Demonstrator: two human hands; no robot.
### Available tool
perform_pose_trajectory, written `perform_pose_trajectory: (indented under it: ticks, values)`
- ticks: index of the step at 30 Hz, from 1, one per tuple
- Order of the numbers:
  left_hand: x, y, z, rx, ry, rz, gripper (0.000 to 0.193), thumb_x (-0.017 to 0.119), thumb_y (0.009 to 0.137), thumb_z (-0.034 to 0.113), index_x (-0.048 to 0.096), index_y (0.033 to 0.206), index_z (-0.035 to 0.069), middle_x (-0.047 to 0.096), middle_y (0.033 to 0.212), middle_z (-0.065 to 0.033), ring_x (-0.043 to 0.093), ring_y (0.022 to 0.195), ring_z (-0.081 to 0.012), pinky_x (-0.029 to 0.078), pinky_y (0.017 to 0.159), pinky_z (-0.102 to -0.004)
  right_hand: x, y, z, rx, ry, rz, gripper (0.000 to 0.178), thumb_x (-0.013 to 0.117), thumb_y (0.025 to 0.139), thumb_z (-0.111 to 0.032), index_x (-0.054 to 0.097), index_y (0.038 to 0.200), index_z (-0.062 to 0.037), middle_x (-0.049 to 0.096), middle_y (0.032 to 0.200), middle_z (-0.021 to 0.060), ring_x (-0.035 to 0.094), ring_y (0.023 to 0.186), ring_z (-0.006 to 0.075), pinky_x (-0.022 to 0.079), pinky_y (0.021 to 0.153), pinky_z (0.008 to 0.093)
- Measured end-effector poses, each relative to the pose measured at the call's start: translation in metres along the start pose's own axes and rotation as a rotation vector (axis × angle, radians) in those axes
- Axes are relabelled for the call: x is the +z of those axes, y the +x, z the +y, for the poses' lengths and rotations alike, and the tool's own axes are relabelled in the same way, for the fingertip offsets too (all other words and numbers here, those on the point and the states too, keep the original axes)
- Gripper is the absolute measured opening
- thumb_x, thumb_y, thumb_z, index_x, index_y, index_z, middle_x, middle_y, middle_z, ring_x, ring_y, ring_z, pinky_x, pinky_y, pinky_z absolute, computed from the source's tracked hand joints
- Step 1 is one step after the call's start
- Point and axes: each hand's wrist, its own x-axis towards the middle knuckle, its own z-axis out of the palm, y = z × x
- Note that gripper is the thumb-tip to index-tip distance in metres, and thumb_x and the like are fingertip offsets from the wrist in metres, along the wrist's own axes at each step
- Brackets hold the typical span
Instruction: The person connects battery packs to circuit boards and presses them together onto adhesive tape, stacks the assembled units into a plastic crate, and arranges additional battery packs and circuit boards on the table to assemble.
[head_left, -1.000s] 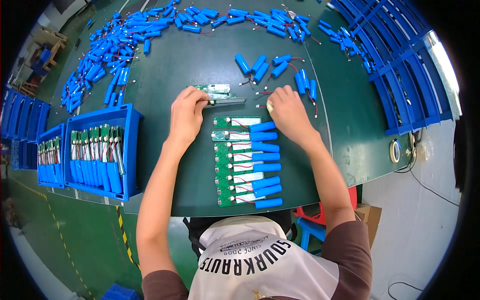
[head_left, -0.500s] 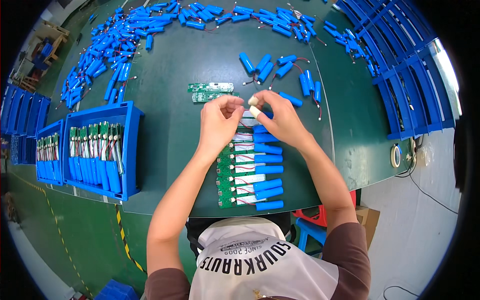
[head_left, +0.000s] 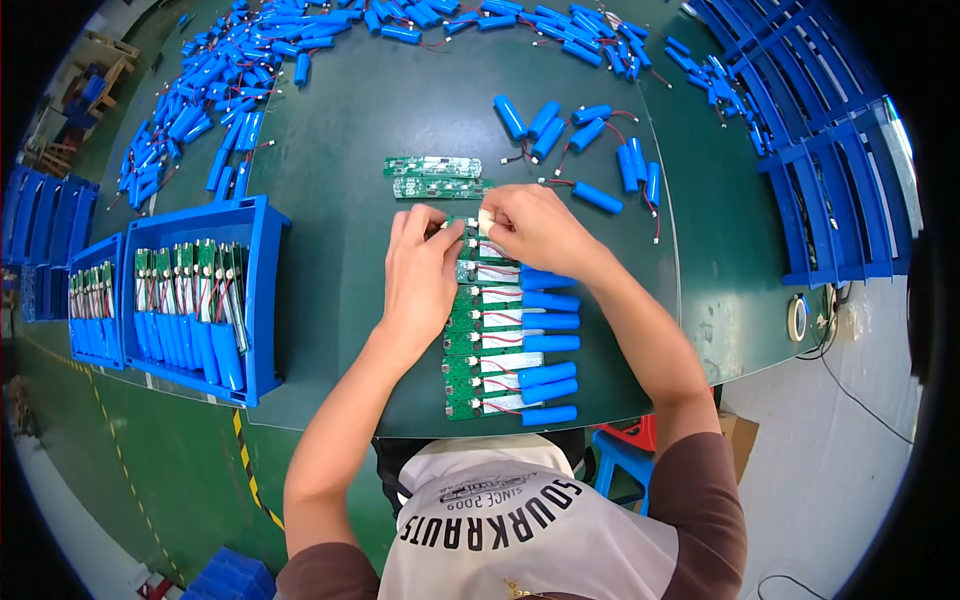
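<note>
A column of green circuit boards [head_left: 460, 340], joined by thin wires to blue cylindrical batteries [head_left: 550, 343], lies in front of me. At its far end, my left hand [head_left: 418, 275] pinches the left end of the farthest circuit board [head_left: 462, 224]. My right hand [head_left: 535, 228], with pale finger covers, is closed in a pinch at the same board, beside a small white connector. What its fingertips hold is hidden by the fingers. Just beyond my hands lie two loose circuit boards [head_left: 440, 188], without batteries.
Loose batteries [head_left: 548, 130] with wires lie beyond my right hand, and a large heap of batteries [head_left: 230, 80] spreads along the far left. A blue bin [head_left: 265, 300] at left holds boards with batteries. Blue racks [head_left: 830, 150] and a tape roll [head_left: 796, 318] are at right.
Both hands have come down onto the farthest board from just above it. My left hand moved slightly left and nearer, and my right hand's fingers closed toward the connector.
</note>
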Motion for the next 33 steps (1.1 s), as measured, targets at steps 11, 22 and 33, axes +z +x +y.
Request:
perform_pose_trajectory:
  ticks: [11,22,33]
  values:
    - [0.009,-0.005,-0.005,0.175,0.167,0.089,0.028,0.071,0.084,0.000,0.071,0.112,0.002,0.062,0.111,-0.0087,0.057,0.106,-0.0290,0.046,0.088,-0.0412,-0.005,0.007,-0.003,0.245,0.136,-0.089,0.017,0.067,0.079,-0.013,0.065,0.081,0.0033,0.061,0.061,0.0124,0.061,0.056,0.0184,0.045,0.055,0.0349]
    - [0.006,-0.003,-0.010,0.262,0.138,0.021,0.027,0.069,0.085,0.000,0.069,0.111,-0.006,0.059,0.109,-0.0094,0.056,0.109,-0.0288,0.047,0.089,-0.0420,0.008,-0.005,-0.013,0.234,-0.075,0.076,0.016,0.064,0.079,-0.014,0.066,0.085,0.0006,0.065,0.065,0.0147,0.065,0.064,0.0330,0.047,0.059,0.0438]
    - [0.010,0.001,-0.015,0.268,0.043,0.009,0.024,0.068,0.084,-0.003,0.068,0.108,-0.008,0.059,0.106,-0.0109,0.057,0.108,-0.0302,0.049,0.087,-0.0415,0.011,0.001,-0.025,0.246,-0.086,0.054,0.014,0.057,0.081,-0.011,0.063,0.082,0.0012,0.068,0.083,0.0222,0.064,0.083,0.0472,0.049,0.071,0.0568]
